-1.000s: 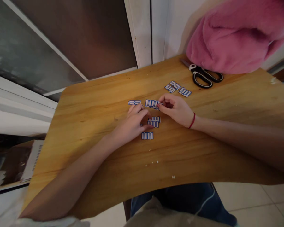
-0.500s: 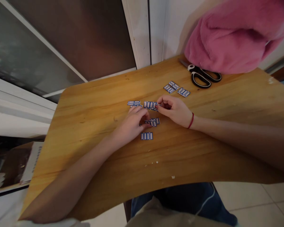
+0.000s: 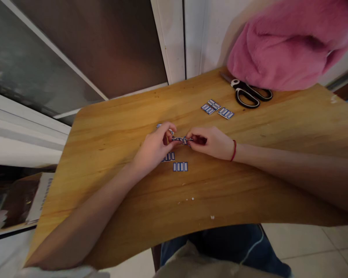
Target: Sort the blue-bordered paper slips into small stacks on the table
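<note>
Between my two hands are small paper pieces printed with blue-bordered white boxes (image 3: 179, 140); whether it is one piece or a small stack, I cannot tell. My left hand (image 3: 156, 144) pinches their left end between thumb and fingers. At the right end, my right hand (image 3: 210, 142), with a red cord on its wrist, is closed on the same pieces. Another printed piece (image 3: 169, 156) lies partly under my left hand, and one more piece (image 3: 180, 166) lies flat nearer to me. Behind my left fingers, further pieces (image 3: 159, 126) are mostly hidden.
Several like pieces (image 3: 211, 107) lie at the back right of the wooden table (image 3: 249, 185). Black-handled scissors (image 3: 248, 94) rest beyond them, beside a pink plush cloth (image 3: 272, 50). White scraps (image 3: 212, 217) dot the front. A glass-panelled frame (image 3: 84, 50) stands behind.
My right hand has come down and slightly left with the paper pieces. My left hand has closed on their other end. The pieces beneath my left hand have shifted left and toward me.
</note>
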The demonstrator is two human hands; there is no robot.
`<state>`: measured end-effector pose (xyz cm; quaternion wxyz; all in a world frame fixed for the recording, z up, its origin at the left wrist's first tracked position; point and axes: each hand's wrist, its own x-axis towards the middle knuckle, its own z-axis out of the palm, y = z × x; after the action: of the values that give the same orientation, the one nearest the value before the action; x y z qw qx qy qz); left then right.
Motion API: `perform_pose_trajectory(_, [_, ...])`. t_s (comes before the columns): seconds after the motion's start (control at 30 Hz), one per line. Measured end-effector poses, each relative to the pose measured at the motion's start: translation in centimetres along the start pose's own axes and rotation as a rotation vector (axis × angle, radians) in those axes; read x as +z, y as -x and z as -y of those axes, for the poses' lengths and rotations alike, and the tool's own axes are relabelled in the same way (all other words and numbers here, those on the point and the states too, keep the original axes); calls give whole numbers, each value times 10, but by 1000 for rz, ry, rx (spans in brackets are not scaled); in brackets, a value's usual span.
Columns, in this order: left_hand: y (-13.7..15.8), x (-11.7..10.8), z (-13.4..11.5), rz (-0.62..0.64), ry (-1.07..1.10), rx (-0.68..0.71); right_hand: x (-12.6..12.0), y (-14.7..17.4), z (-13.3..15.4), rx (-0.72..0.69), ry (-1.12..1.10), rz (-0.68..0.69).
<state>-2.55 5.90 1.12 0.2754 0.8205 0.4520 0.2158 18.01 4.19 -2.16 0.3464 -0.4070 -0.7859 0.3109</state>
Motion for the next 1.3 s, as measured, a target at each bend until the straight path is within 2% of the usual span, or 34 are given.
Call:
perform_pose_trajectory(0.13, [-2,2,5,-52,-75,92,1,0,-3,5,29,-12])
perform_pose_trajectory(0.3, [-1,7,10,14,-39,-5,0,1,3,60,71,12])
perform_pose_trajectory(0.5, [-1,12,15,69,-6,-2,1,0,7,130,240,67])
perform_pose_trajectory(0.63, [-1,12,12,104,-20,-4,1,-1,3,142,239,69])
perform_pose_trajectory(0.97, [-6,11,15,107,107,11,0,-2,3,178,168,64])
perform_pose_trajectory(1.3, [-6,13,16,165,-49,-24,-2,-2,5,149,165,76])
